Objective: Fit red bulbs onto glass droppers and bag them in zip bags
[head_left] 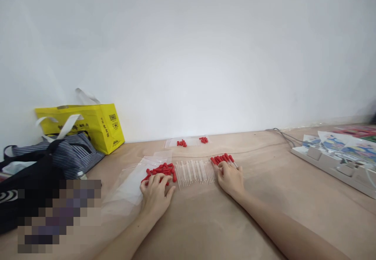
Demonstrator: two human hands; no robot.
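Note:
My left hand (pixel 156 192) rests on a pile of red rubber dropper bulbs (pixel 164 168), its fingers spread and the thumb held apart. Right of the pile, a row of clear thin dropper tubes (pixel 195 172) lies side by side on the table. At that row's far end my right hand (pixel 231 177) is curled over droppers with red bulbs (pixel 221 158) on their clear tubes. Its fingers close at the tubes, with the fingertips partly hidden. Beneath and left of the bulb pile are clear plastic bags (pixel 129 183).
Near the wall lies another clear bag (pixel 192 142) with red bulbs and tubes. A yellow bag (pixel 108 129), a striped bag (pixel 78 156) and a black bag (pixel 32 189) stand left. On the right, a white power strip (pixel 331 172) with cables borders printed packets (pixel 349 146).

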